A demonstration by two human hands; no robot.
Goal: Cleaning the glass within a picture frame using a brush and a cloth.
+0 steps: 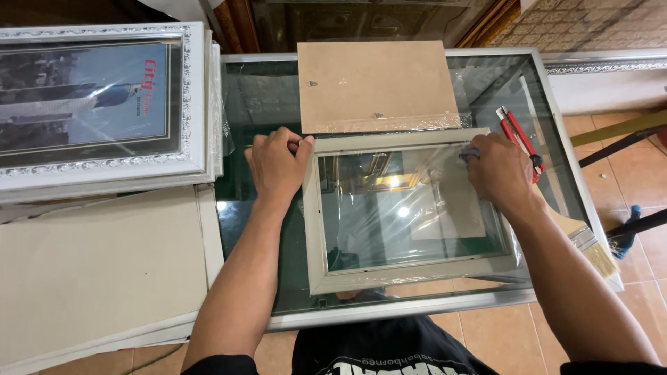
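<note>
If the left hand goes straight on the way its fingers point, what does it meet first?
The left hand points up and to the right, at the frame's top-left corner. Straight on, it would probably first meet the brown backing board lying just beyond the frame, though depth is unclear.

Bright even daylight; lamp glare on glass (397, 182); sharp, slight edge distortion.

glass table (257, 97) | grey frame (316, 229) | brown board (375, 83) | red pliers (517, 135) | brush (587, 243)

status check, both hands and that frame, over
Left hand pinching top-left corner of pale grey rectangular picture frame. Right hand gripping clear plastic wrap at top-right. Brown backing board lies just behind, red-handled pliers at right.
</note>
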